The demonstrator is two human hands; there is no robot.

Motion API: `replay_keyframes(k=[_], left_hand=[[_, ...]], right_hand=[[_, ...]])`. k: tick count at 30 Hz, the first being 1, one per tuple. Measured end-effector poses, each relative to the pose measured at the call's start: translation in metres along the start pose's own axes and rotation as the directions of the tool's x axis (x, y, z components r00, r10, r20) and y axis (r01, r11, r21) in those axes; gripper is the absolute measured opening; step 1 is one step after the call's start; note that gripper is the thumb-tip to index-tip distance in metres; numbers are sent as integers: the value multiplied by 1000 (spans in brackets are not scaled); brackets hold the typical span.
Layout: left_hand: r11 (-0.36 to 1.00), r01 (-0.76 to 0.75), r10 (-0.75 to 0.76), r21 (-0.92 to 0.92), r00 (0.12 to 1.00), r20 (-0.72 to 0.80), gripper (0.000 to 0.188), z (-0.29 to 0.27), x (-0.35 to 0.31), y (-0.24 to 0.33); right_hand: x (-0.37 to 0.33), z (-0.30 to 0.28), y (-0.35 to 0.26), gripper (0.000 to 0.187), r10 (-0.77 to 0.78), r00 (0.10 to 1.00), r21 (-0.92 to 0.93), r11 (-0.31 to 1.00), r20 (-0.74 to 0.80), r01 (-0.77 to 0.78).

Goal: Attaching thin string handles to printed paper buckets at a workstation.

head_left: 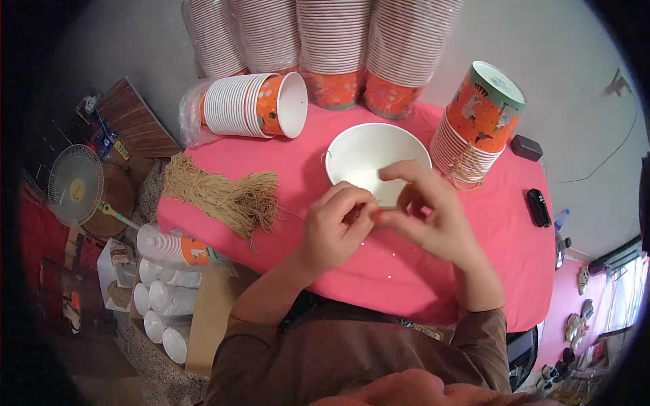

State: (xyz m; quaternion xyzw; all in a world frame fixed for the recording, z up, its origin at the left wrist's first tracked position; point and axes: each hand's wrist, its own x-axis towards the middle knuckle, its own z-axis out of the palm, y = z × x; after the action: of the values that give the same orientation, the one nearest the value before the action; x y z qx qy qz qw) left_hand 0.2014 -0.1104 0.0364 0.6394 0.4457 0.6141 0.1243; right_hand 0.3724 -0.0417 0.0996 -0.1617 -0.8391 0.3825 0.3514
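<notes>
A white-lined paper bucket stands on the pink-covered table in front of me, with a thin string looped at its left rim. My left hand is closed at the bucket's near side, its fingertips pinched together on something too small to make out. Close against it, my right hand has its index finger and thumb spread apart and the other fingers curled. Its thumb tip is next to the left fingertips. To the left lies a bundle of tan strings.
Wrapped bucket stacks line the back, and another stack lies sideways. At right, an upside-down orange stack has string loops on it. A small black box and a black object lie beyond. A carton with white-ended stacks stands lower left.
</notes>
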Motion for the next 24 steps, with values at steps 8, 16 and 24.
replay_keyframes(k=[8,16,24], left_hand=[[995,53,-45,-87,995,89,8,-8,-5,5],[662,590,-521,-463,806,281,23,-17,5,16],[717,545,-464,-435,839,285,23,-12,-2,7]], right_hand=[[3,4,11,13,42,988,61,997,147,-52],[7,2,13,4,-33,997,-22,999,76,35],[7,7,16,6,-161,985,-115,979,54,167]])
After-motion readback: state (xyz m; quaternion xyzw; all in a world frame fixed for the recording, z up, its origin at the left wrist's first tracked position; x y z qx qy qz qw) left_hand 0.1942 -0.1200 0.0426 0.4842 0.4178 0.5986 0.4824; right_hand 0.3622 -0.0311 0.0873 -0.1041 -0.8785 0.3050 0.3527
